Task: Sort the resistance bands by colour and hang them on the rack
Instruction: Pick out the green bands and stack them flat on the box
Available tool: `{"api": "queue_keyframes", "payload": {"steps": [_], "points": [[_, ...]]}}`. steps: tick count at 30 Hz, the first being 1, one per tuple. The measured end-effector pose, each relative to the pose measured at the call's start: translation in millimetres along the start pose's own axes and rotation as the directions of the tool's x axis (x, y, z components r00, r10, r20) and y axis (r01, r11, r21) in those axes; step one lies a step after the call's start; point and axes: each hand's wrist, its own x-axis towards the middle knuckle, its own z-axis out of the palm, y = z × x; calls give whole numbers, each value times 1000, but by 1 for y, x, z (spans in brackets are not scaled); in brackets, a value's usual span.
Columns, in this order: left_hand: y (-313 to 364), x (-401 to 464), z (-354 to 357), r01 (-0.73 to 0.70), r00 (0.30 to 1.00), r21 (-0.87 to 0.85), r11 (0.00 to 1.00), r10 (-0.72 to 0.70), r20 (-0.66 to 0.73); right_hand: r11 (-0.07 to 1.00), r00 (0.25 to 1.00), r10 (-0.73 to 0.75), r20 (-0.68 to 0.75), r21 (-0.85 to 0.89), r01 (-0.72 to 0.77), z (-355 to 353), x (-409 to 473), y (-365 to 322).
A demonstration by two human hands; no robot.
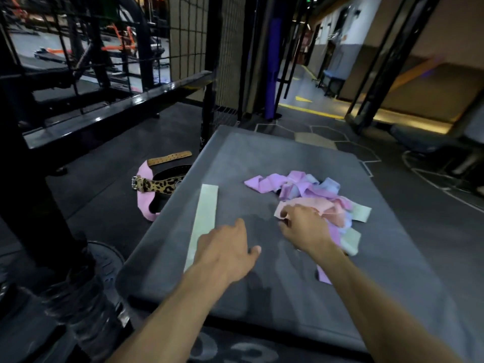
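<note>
Right hand [303, 226] pinches a pink band [311, 205] at the near side of the tangled band pile [311, 189], toward the tabletop's [262, 153] right edge; left hand [225, 247] rests flat, fingers on the pale green band [205, 213] laid straight near the left edge.

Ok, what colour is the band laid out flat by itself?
Pale green band, clearest in the head view.

Bench [262, 158] far half bare, open to reach. Near strip toward the front edge also bare. Pale green band [203, 221] lies flat along the left side; tangled band pile [311, 197] fills centre-right. Bare lane between them. Left of the bench, black rack frame [110, 106] and belts [157, 184] on the floor.
</note>
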Motion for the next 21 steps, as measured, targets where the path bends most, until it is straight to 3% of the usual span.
{"api": "queue_keyframes", "payload": {"steps": [3, 6, 10, 13, 15, 16, 18, 21], "points": [[21, -8, 7, -39, 999, 7, 999, 39, -20, 995, 1000, 9, 21, -97, -7, 2, -17, 8], [24, -14, 7, -31, 999, 0, 1000, 31, -31, 979, 996, 63, -65, -188, -74, 10, -26, 14], [17, -14, 5, -9, 1000, -5, 1000, 9, -10, 983, 991, 95, -98, -150, -109, 20, -29, 27], [15, -12, 5, 11, 1000, -6, 1000, -10, 10, 986, 984, 162, -75, -21, -164, 18, -37, 34], [14, -12, 3, 25, 1000, -16, 1000, -25, 2, 942, 962, 266, -63, 231, -246, 11, -39, 33], [14, -12, 3, 27, 1000, -26, 999, -27, -2, 874, 942, 332, -47, 391, -288, 7, -37, 33], [16, -12, 0, 25, 1000, -43, 999, -26, -9, 611, 875, 484, -5, 718, -333, -6, -28, 35], [20, -15, -2, 21, 1000, -55, 998, -22, -19, 16, 801, 582, 139, 983, -182, -34, -21, 41]]}}
